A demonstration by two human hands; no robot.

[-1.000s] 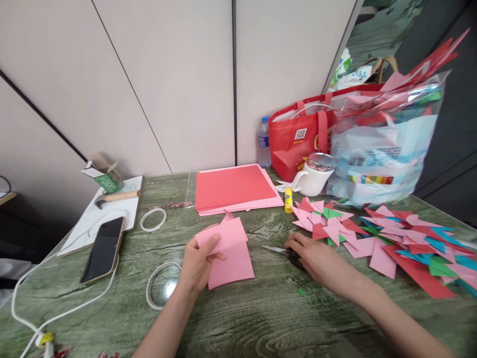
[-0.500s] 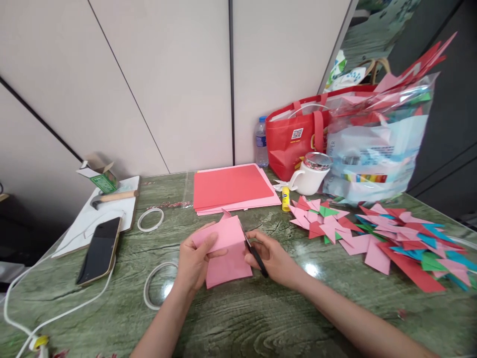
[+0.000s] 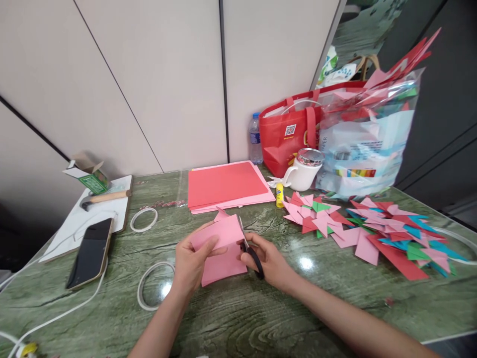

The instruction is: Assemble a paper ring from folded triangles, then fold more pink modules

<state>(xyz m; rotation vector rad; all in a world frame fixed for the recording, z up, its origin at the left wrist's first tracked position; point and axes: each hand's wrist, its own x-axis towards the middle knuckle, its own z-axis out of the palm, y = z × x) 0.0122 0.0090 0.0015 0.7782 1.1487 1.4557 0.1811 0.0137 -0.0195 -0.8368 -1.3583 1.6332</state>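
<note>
In my left hand point(image 3: 196, 258) is a folded sheet of pink paper point(image 3: 223, 266), pinched between thumb and fingers above the middle of the table. My right hand point(image 3: 266, 261) is closed round the black handles of a pair of scissors point(image 3: 254, 259). The scissor blades lie along the right edge of the pink paper, pointing away from me. A small pink point of paper sticks up behind the fold. Beyond the hands lies a stack of red and pink paper sheets point(image 3: 227, 186).
Cut paper pieces point(image 3: 316, 214) in several colours are heaped at the right. Behind them stand a white mug point(image 3: 303, 174), glue stick point(image 3: 279, 195), red bag point(image 3: 276, 144) and plastic bag point(image 3: 365, 154). Tape rolls point(image 3: 139, 293), a phone point(image 3: 91, 253) and a hammer point(image 3: 106, 197) lie left.
The whole view has shifted slightly, so things appear a little further left. The scissors' handles look more open than before. Both hands keep their hold.
</note>
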